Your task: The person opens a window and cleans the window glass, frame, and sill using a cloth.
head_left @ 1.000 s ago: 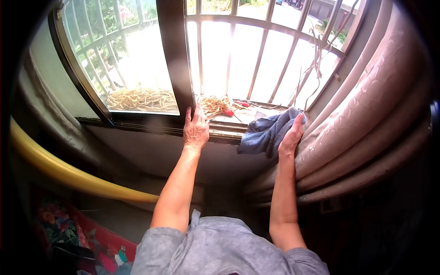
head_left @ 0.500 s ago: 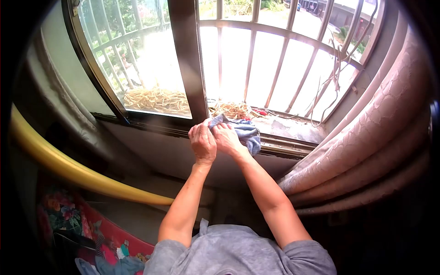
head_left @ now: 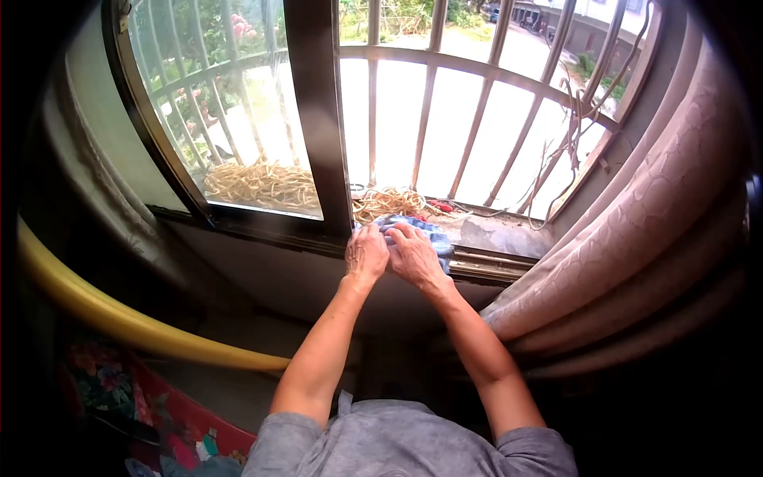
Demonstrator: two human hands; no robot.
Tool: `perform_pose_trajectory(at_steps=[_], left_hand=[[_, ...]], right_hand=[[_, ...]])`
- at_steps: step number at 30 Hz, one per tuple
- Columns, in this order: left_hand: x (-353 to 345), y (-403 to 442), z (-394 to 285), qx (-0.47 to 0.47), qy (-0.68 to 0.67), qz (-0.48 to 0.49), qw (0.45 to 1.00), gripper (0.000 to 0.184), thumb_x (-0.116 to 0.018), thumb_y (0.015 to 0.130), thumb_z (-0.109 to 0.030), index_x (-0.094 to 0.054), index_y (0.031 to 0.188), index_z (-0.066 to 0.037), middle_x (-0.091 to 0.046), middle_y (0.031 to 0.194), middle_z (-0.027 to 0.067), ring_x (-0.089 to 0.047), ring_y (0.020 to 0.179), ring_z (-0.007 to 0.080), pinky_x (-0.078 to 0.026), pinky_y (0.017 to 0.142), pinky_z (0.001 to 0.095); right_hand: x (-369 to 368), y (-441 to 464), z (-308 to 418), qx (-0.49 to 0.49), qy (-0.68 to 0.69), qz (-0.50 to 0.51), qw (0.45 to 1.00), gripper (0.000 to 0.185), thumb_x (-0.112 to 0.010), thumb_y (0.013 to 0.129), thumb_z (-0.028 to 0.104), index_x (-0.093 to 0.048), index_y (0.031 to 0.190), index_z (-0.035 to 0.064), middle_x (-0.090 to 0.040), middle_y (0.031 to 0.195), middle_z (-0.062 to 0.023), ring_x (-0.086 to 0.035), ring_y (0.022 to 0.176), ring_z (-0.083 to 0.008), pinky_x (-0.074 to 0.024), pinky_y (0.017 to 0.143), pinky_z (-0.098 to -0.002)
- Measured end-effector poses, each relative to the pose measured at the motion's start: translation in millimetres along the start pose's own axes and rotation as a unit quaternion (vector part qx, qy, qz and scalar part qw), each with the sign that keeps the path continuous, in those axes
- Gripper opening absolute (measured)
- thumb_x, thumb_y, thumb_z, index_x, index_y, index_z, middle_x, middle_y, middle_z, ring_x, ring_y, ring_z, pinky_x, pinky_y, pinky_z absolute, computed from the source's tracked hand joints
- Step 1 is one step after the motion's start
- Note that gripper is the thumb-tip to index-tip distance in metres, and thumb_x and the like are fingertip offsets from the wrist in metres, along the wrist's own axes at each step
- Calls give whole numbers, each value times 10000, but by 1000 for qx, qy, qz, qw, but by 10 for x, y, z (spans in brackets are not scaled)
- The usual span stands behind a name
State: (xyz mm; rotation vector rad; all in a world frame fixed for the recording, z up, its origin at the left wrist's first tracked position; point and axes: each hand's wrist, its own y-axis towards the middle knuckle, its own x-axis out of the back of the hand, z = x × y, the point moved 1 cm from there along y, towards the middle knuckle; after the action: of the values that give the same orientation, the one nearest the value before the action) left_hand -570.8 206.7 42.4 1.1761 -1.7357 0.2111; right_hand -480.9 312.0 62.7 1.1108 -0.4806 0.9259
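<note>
A blue cloth (head_left: pixel 435 241) lies bunched on the window track (head_left: pixel 485 265), beside the dark upright frame of the sliding pane (head_left: pixel 322 119). Both hands meet at the cloth's left part. My left hand (head_left: pixel 367 253) is closed on its edge, with the fingertips curled over it. Right beside it, my right hand (head_left: pixel 415 254) is closed on the cloth too, and the rest of it sticks out to the right of that hand. Dry straw-like strands (head_left: pixel 385 203) and a small red item (head_left: pixel 439 207) lie on the outer sill just beyond.
Metal bars (head_left: pixel 477 127) stand outside the window, with loose wires (head_left: pixel 574 143) at the right. A pale patterned curtain (head_left: pixel 628 215) hangs at the right. A yellow curved band (head_left: pixel 143 322) crosses the lower left, above a red surface with flowered fabric (head_left: pixel 107 381).
My right hand has brought the cloth left from the curtain side to my left hand. Both hands now grip it together, slightly right of the pane's frame.
</note>
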Motion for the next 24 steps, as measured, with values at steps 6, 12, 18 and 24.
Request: perform_pose_trajectory(at_steps=[6,12,18,24], left_hand=[[-134,13,-220,-29,156,-84,984,264,-601,874,-287,-638,909,-29,-668,943,163,-608,952,318,-426,878,452],[-121,77,-162,-65,106,-75,989,215,-610,847,-249,-640,873,-38,-661,902,166,-609,922,319,-418,878,463],[-134,80,-183,-61,55,-79,993,200,-620,818,-229,-625,902,-47,-656,896,169,-610,924,334,-415,899,454],[-324,-14,-473,-61,-88,-21,994,242,-603,836,-250,-598,949,-36,-647,911,189,-604,935,357,-415,857,487]], right_hand=[[456,-102,-203,-198,-72,56,976,240,-606,892,222,-662,1045,44,-645,1075,-208,-609,1030,-395,-498,891,-460],[410,-80,-219,-226,-184,108,951,423,-593,911,350,-642,1015,-57,-662,1013,-244,-641,991,-390,-513,875,-464],[474,-17,-306,-246,-156,139,946,439,-615,895,360,-624,1038,-55,-670,990,-256,-654,966,-396,-510,874,-461],[449,-19,-544,-261,73,114,956,380,-595,883,255,-590,1174,9,-679,1037,-268,-655,1001,-392,-510,874,-443]])
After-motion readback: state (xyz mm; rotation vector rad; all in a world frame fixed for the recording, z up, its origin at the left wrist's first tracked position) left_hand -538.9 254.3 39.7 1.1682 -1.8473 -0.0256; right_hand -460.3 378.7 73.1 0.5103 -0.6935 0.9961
